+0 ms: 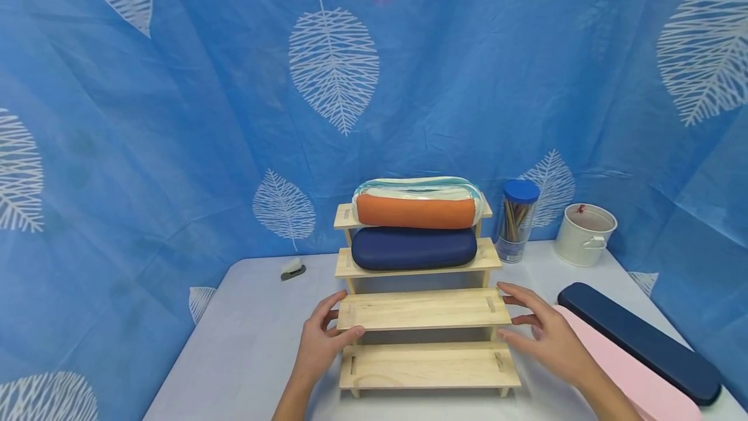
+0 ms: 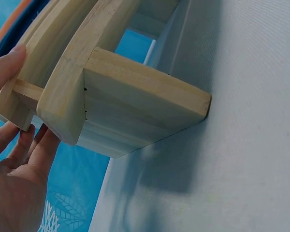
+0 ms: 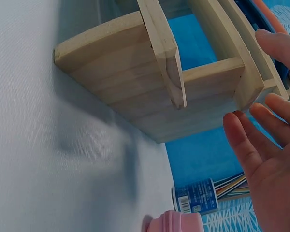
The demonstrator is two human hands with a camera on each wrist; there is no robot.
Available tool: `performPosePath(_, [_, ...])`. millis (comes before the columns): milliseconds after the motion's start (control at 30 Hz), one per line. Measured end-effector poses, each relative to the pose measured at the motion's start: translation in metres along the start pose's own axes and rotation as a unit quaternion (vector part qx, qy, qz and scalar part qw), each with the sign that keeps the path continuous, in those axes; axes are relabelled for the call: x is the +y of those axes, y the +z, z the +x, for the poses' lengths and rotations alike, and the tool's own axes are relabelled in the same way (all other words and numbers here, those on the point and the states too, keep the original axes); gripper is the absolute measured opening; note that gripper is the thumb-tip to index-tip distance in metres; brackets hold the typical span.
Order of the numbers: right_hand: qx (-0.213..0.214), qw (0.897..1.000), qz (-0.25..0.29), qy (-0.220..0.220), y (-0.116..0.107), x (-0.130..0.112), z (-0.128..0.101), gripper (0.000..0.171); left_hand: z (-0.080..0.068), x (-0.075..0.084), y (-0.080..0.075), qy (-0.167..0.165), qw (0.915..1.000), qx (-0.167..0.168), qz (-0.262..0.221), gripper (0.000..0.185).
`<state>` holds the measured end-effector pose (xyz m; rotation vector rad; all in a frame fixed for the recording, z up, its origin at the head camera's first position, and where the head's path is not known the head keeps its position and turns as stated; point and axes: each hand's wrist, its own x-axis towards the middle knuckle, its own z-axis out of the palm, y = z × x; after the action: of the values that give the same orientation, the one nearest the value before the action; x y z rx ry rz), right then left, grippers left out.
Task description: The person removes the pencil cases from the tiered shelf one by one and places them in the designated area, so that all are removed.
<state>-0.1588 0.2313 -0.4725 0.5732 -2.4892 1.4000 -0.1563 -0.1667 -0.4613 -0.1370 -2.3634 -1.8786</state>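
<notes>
A stepped wooden rack (image 1: 423,309) with four tiers stands upright on the table. My left hand (image 1: 317,341) grips the left end of its third tier from the top, thumb on the board and fingers below, as the left wrist view shows. At the right end of that tier, my right hand (image 1: 543,336) is held with fingers spread and loosely bent, fingertips close by the wood. An orange and white pencil case (image 1: 415,211) lies on the top tier. Below it, a dark blue case (image 1: 413,249) rests on the second tier. The two lower boards carry nothing.
Behind the rack on the right stand a clear tube of pencils with a blue lid (image 1: 517,219) and a white metal pot (image 1: 585,236). A pink case (image 1: 628,369) and a long navy case (image 1: 639,343) lie at right. A small stapler (image 1: 293,269) sits at back left.
</notes>
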Motion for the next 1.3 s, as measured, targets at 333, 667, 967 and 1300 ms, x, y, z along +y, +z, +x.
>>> performPosePath(333, [0.011, 1.000, 0.013, 0.016, 0.010, 0.002, 0.004, 0.066, 0.001, -0.001, -0.001, 0.007, 1.0000, -0.003, -0.005, 0.074])
performPosePath(667, [0.028, 0.999, -0.012, 0.010, 0.015, 0.004, 0.003, 0.056, 0.000, 0.001, 0.000, 0.005, 1.0000, 0.000, 0.001, 0.072])
performPosePath(967, [0.036, 0.999, -0.010, 0.008, 0.013, 0.002, 0.000, 0.054, 0.002, 0.002, 0.002, 0.007, 0.9999, -0.008, -0.002, 0.073])
performPosePath(1300, [0.021, 0.988, 0.152, 0.002, 0.021, 0.018, 0.005, 0.055, 0.004, -0.009, 0.000, 0.002, 1.0000, 0.006, -0.004, 0.072])
